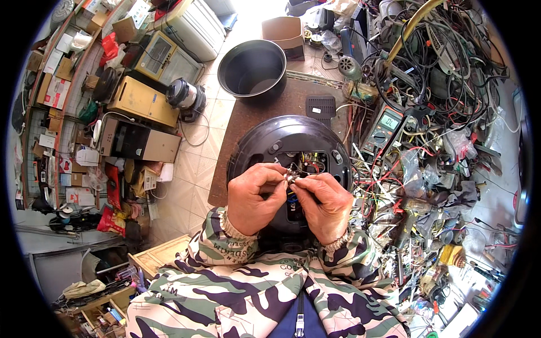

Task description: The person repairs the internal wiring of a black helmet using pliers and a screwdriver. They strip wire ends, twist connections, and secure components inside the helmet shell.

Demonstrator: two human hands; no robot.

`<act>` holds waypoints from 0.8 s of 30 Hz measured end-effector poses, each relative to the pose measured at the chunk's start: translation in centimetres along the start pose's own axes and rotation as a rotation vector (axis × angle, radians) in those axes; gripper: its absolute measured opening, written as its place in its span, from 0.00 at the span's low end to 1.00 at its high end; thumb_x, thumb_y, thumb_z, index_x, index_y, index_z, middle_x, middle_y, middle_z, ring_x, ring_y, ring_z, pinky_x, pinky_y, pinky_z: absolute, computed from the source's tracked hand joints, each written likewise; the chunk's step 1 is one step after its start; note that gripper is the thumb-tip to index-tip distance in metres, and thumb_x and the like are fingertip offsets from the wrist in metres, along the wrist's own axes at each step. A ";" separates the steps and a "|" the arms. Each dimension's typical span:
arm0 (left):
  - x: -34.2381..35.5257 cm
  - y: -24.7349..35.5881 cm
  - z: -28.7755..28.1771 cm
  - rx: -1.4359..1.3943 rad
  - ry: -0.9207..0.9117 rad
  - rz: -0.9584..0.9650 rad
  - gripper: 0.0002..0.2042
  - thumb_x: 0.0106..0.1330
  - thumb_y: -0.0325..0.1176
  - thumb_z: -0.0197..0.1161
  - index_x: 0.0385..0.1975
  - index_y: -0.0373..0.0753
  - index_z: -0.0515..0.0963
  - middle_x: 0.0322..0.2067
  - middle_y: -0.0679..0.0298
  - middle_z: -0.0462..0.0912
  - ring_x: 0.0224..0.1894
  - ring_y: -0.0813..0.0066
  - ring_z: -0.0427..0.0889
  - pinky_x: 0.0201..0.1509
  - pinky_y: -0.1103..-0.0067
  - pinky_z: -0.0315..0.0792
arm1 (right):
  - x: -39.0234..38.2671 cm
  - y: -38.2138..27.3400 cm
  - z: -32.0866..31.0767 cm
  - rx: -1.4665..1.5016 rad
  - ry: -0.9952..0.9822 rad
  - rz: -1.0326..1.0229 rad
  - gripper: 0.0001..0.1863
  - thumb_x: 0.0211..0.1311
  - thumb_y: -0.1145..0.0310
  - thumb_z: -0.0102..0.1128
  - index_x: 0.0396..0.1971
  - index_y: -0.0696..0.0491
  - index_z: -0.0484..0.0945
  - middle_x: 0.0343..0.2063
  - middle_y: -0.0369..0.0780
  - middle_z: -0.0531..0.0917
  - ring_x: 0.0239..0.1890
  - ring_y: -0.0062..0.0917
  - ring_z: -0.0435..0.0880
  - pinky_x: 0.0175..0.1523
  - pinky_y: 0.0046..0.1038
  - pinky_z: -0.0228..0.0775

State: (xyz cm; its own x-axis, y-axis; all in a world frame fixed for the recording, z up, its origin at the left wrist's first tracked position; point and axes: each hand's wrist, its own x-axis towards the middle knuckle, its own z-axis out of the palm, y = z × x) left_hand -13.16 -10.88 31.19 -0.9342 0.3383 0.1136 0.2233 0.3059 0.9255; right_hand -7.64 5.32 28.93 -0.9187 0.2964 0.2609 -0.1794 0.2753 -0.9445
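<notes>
A round black appliance base (256,143) lies bottom side up on the brown board in front of me. Its opening shows coloured wires (313,160) inside. Over that opening my left hand (253,197) and my right hand (324,205) meet, both with fingers pinched. Between their fingertips is a small shiny metal part (291,176), held from both sides. Its exact kind is too small and too covered by the fingers to make out.
A large black pot (252,70) stands beyond the base, beside an open cardboard box (283,34). To the right, a multimeter (386,127) sits among heaped cables, tools and scrap. Shelves and several appliances, including a yellow box-shaped one (143,101), line the left side.
</notes>
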 end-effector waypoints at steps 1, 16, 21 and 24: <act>0.1 0.2 -0.1 0.003 -0.008 0.005 0.04 0.66 0.15 0.67 0.38 0.29 0.82 0.47 0.57 0.86 0.40 0.82 0.87 0.42 0.84 0.83 | 0.0 0.0 0.0 -0.010 -0.010 -0.008 0.12 0.58 0.81 0.76 0.43 0.57 0.89 0.36 0.43 0.88 0.36 0.35 0.90 0.42 0.30 0.82; 0.4 -0.1 -0.5 0.013 -0.086 0.014 0.03 0.66 0.16 0.68 0.36 0.29 0.82 0.45 0.56 0.87 0.41 0.79 0.89 0.42 0.83 0.85 | 1.8 1.8 -2.1 -0.029 -0.185 -0.240 0.16 0.57 0.80 0.77 0.45 0.53 0.90 0.47 0.46 0.87 0.43 0.38 0.89 0.49 0.33 0.82; 0.3 -0.2 -1.1 -0.047 -0.140 -0.056 0.03 0.70 0.16 0.66 0.39 0.29 0.82 0.46 0.57 0.87 0.42 0.80 0.88 0.43 0.83 0.84 | 1.4 2.2 -1.6 0.202 -0.283 0.001 0.13 0.56 0.81 0.78 0.41 0.56 0.88 0.48 0.45 0.88 0.50 0.36 0.90 0.54 0.32 0.83; 0.2 -0.7 -1.4 -0.150 -0.137 -0.121 0.03 0.74 0.18 0.64 0.43 0.29 0.82 0.47 0.57 0.87 0.42 0.80 0.87 0.42 0.83 0.84 | 1.3 2.6 -1.3 0.242 -0.259 -0.004 0.12 0.57 0.82 0.77 0.41 0.56 0.88 0.47 0.44 0.89 0.50 0.34 0.90 0.54 0.31 0.82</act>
State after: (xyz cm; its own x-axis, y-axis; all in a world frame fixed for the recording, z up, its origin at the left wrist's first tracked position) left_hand -13.87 -12.27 31.07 -0.9028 0.4279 -0.0425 0.0581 0.2193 0.9739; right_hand -8.79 7.61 27.11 -0.9711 0.0451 0.2342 -0.2324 0.0426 -0.9717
